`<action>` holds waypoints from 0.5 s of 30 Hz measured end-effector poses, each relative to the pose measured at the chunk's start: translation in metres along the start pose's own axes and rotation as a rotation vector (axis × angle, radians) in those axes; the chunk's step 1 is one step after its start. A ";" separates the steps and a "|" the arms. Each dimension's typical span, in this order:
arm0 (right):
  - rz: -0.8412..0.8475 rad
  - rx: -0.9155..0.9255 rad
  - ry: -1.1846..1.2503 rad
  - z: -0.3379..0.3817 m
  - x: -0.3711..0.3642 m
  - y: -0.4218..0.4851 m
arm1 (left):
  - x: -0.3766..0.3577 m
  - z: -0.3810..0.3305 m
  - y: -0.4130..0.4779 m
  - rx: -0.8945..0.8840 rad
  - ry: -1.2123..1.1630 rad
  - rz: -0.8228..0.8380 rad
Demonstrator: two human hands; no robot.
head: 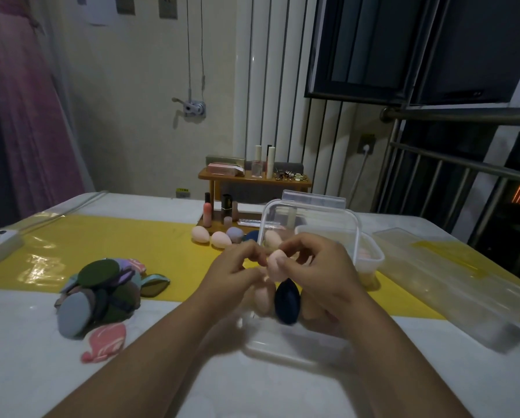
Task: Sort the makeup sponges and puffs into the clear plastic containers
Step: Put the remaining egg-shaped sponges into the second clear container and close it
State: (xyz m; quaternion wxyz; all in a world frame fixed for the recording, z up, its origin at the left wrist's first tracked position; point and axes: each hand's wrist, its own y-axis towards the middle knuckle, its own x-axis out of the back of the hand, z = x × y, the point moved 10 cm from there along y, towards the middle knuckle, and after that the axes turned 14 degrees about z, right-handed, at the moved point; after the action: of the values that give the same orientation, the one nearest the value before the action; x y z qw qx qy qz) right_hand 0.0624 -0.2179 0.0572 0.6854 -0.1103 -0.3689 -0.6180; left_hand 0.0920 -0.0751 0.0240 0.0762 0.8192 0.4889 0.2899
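Note:
Both hands meet over a clear plastic container [282, 348] in front of me. My right hand [322, 273] pinches a pale pink egg-shaped sponge [275, 265], and the fingertips of my left hand [234, 276] pinch the same sponge from the left. Below them, inside the container, stand a dark navy sponge [287, 303] and another pink sponge [261, 298]. More egg-shaped sponges [219, 238] lie in a row on the yellow mat behind. A pile of flat round puffs [99, 297] sits at the left.
A second clear container [370, 257] with an upright lid [310, 224] stands behind my hands. A long clear lid [451, 282] lies at the right. A wooden rack [252, 176] with cosmetics stands at the back. A pink patterned puff [105, 342] lies near the pile.

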 end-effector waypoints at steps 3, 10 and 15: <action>0.051 0.015 0.108 -0.001 -0.004 0.002 | 0.011 0.015 -0.002 0.054 -0.087 -0.136; 0.351 -0.091 -0.054 -0.007 -0.037 0.002 | -0.004 0.060 -0.006 0.269 -0.323 -0.095; 0.426 -0.149 -0.152 -0.006 -0.043 -0.002 | -0.004 0.055 -0.005 0.259 -0.300 -0.096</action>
State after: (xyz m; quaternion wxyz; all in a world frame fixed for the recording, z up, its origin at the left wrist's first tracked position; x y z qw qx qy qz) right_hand 0.0646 -0.1887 0.0250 0.7606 -0.2819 -0.3413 -0.4748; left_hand 0.1172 -0.0674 -0.0243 0.0561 0.8320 0.5436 0.0953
